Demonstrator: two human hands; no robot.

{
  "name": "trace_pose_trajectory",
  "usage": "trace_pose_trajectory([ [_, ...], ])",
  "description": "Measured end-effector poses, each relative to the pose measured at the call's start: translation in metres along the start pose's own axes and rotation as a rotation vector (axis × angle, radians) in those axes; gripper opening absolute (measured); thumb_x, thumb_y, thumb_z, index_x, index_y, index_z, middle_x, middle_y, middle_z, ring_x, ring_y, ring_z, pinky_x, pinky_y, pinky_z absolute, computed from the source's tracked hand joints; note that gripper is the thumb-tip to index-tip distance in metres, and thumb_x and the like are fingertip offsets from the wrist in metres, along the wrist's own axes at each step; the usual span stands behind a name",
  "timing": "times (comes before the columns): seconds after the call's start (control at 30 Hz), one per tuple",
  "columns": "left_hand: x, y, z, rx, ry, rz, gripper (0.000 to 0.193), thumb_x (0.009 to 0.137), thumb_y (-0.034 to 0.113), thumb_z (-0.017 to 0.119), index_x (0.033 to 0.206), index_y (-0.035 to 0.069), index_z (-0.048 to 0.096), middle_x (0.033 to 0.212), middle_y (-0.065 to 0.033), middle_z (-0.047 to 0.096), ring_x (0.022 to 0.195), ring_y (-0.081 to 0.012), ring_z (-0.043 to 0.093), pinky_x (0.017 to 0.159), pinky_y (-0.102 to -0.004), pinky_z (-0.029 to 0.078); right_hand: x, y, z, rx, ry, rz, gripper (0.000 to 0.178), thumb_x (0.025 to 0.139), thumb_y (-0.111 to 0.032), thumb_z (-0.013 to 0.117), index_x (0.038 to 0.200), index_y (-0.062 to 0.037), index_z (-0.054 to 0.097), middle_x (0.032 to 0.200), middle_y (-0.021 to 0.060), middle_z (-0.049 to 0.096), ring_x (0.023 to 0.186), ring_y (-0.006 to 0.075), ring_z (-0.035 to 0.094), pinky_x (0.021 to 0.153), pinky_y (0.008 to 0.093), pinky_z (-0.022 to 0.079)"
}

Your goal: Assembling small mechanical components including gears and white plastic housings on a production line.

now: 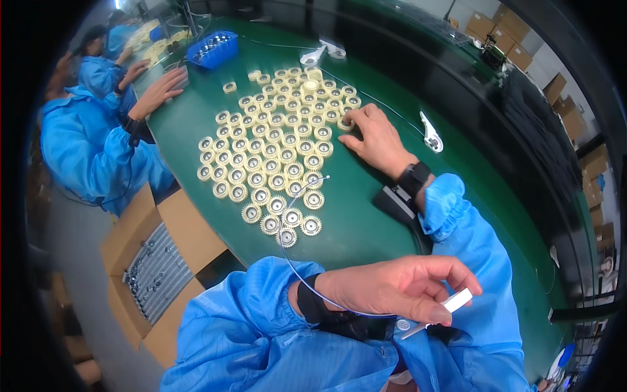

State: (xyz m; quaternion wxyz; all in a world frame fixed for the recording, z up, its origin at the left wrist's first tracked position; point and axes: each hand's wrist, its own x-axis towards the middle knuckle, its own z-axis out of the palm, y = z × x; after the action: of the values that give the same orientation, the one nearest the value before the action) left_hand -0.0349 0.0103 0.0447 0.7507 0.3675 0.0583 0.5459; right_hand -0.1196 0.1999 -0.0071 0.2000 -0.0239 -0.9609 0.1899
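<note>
Many cream-coloured toothed gears [271, 150] with metal centres lie close together on a green table [353, 215]. At the right edge of this group, my right hand [377, 140] has its thumb and fingers curled round one gear [345, 124], which still rests among the others. My left hand [405, 287] is raised near my body, palm up. Between its thumb and fingers it pinches a small white block-shaped piece [457, 300] with a thin metal-looking strip [414, 332] at its lower end. The kind of tool cannot be made out.
A thin cable [287, 251] runs from my left wristband over the nearest gears. A black box [394, 201] sits beside my right wrist. Farther off are white clips [431, 134] and a blue bin [213, 49]. Co-workers [98, 130] and an open carton [153, 274] are at left.
</note>
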Motion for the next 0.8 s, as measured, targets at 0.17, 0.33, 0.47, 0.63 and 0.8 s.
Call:
trace_pose_trajectory([
  [0.17, 0.0, -0.005, 0.002, 0.026, 0.041, 0.01, 0.054, 0.089, 0.014, 0.065, 0.135, 0.001, 0.04, 0.122, -0.0091, 0.052, 0.102, -0.0145, 0.058, 0.09, -0.0276, 0.047, -0.01, 0.003, 0.003, -0.078, 0.092, -0.037, 0.021, 0.082, -0.017, 0.066, 0.094, -0.0041, 0.055, 0.091, 0.0132, 0.053, 0.09, 0.0321, 0.053, 0.079, 0.04, 0.046],
  [0.33, 0.001, -0.004, -0.005, 0.128, 0.205, 0.292, 0.057, 0.092, 0.027, 0.062, 0.136, 0.0, 0.039, 0.125, -0.0169, 0.054, 0.102, -0.0234, 0.062, 0.09, -0.0337, 0.049, -0.075, -0.009, -0.063, 0.319, 0.02, 0.204, 0.021, 0.083, -0.014, 0.066, 0.094, -0.0005, 0.054, 0.082, 0.0117, 0.059, 0.075, 0.023, 0.059, 0.069, 0.0325, 0.049],
  [0.47, 0.01, -0.004, -0.009, -0.024, 0.337, 0.392, 0.061, 0.092, 0.029, 0.061, 0.139, 0.0, 0.034, 0.128, -0.0214, 0.051, 0.107, -0.0303, 0.06, 0.095, -0.0383, 0.047, -0.156, -0.027, -0.128, 0.793, -0.075, 0.365, 0.021, 0.085, -0.007, 0.067, 0.104, -0.0002, 0.061, 0.089, 0.0006, 0.062, 0.076, 0.0058, 0.056, 0.067, 0.0233, 0.047],
  [0.63, 0.038, -0.018, -0.003, -0.117, 0.307, 0.318, 0.064, 0.089, 0.028, 0.063, 0.139, 0.001, 0.034, 0.134, -0.0205, 0.046, 0.114, -0.0342, 0.056, 0.098, -0.0399, 0.045, -0.217, -0.058, -0.154, 1.088, 0.097, 0.434, 0.03, 0.087, -0.005, 0.066, 0.114, 0.0037, 0.057, 0.108, 0.0086, 0.063, 0.097, 0.0134, 0.062, 0.087, 0.028, 0.051],
  [0.8, 0.047, -0.031, -0.002, -0.139, 0.345, 0.314, 0.062, 0.089, 0.027, 0.062, 0.139, 0.001, 0.035, 0.132, -0.0206, 0.049, 0.116, -0.0358, 0.055, 0.1, -0.0414, 0.043, -0.229, -0.05, -0.157, 1.162, 0.369, 0.398, 0.038, 0.088, -0.006, 0.063, 0.122, 0.0024, 0.05, 0.115, 0.012, 0.06, 0.102, 0.0172, 0.061, 0.091, 0.0316, 0.049],
])
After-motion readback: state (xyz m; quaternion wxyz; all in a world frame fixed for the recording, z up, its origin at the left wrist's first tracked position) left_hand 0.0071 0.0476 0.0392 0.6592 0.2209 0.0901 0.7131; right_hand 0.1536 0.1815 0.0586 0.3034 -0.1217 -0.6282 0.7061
